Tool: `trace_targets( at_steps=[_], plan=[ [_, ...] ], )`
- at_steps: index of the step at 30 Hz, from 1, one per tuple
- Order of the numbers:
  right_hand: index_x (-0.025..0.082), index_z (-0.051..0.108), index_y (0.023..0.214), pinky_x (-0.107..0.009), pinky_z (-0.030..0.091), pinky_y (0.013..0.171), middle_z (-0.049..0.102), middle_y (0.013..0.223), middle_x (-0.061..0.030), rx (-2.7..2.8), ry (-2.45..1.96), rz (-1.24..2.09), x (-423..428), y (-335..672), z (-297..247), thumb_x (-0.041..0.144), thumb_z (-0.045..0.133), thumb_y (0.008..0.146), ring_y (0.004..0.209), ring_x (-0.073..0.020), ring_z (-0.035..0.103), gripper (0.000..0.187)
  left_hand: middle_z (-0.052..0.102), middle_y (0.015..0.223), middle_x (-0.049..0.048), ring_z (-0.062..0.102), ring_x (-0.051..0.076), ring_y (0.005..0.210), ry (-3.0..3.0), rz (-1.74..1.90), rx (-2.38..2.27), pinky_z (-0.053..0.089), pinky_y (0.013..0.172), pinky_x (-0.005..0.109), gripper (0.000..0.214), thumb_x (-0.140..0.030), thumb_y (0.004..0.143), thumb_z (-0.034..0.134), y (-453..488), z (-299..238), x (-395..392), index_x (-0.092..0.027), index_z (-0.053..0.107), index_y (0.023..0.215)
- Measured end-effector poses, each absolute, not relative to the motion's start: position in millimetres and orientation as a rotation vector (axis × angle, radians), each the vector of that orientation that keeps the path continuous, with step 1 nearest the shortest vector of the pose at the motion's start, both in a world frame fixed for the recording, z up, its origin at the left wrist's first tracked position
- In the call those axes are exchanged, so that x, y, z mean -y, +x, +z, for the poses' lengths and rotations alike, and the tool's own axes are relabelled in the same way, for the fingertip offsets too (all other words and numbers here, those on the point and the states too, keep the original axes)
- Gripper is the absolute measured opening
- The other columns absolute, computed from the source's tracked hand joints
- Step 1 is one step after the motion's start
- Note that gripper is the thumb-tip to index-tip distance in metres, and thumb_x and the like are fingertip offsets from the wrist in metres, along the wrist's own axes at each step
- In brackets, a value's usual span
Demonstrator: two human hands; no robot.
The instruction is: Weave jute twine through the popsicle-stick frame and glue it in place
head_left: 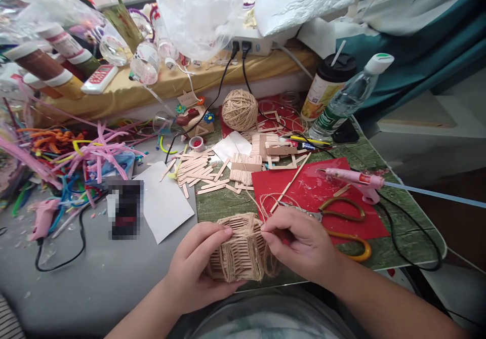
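My left hand [203, 263] grips a small craft-stick basket [243, 250] from its left side, thumb on top and fingers beneath. Its stick walls are wrapped with bands of jute twine. At the basket's right edge, my right hand [298, 240] pinches a strand of jute twine [270, 263] between thumb and fingertips. Loose loops of that twine hang beside the basket and trail up over the red sheet [281, 177]. Just past my right hand lie scissors with orange-brown handles [360, 250]; their blades are partly hidden behind the hand.
A pink hot glue gun [353, 178] lies on the red sheet at right, its cord running off the edge. Loose craft sticks [195, 169], a twine ball [240, 110], a water bottle [345, 96] and a lidded cup [326, 83] stand beyond. Pipe cleaners [102, 152] crowd the left.
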State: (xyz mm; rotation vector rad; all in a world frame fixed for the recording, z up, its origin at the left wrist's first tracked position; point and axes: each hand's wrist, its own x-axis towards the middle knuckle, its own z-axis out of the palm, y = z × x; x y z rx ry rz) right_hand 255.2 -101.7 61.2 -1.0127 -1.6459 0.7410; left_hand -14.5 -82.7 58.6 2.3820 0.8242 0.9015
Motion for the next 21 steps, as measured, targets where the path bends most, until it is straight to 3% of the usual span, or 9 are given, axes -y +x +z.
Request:
trace_targets(
  at_steps=[14, 19, 21],
  plan=[
    [0.022, 0.072, 0.096, -0.023, 0.051, 0.065, 0.068, 0.078, 0.0005, 1.564, -1.0, 0.879, 97.3, 242.9, 30.6, 0.012, 0.069, 0.096, 0.068, -0.0123, 0.062, 0.01, 0.066, 0.127, 0.0157, 0.07, 0.028, 0.115, 2.385, 0.799, -0.948, 0.063, 0.095, 0.038, 0.073, -0.036, 0.084, 0.086, -15.9, 49.1, 80.7, -0.02, 0.052, 0.146],
    [0.022, 0.071, 0.096, -0.025, 0.05, 0.061, 0.067, 0.079, -0.0007, 1.515, -1.053, 1.026, 98.3, 233.9, 25.3, 0.019, 0.068, 0.098, 0.066, -0.0132, 0.059, 0.005, 0.064, 0.139, 0.0181, 0.063, 0.035, 0.131, 2.494, 0.566, -1.076, 0.053, 0.112, 0.054, 0.071, -0.027, 0.082, 0.079, -11.7, 76.6, 80.4, -0.021, 0.05, 0.146],
    [0.022, 0.071, 0.097, -0.025, 0.05, 0.061, 0.068, 0.081, -0.0014, 1.477, -1.098, 1.068, 99.5, 231.1, 24.1, 0.021, 0.067, 0.099, 0.066, -0.0137, 0.06, 0.004, 0.064, 0.142, 0.0193, 0.061, 0.037, 0.132, 2.549, 0.468, -1.082, 0.049, 0.115, 0.059, 0.08, -0.031, 0.081, 0.08, -5.4, 87.3, 80.2, -0.02, 0.045, 0.151]
  ],
)
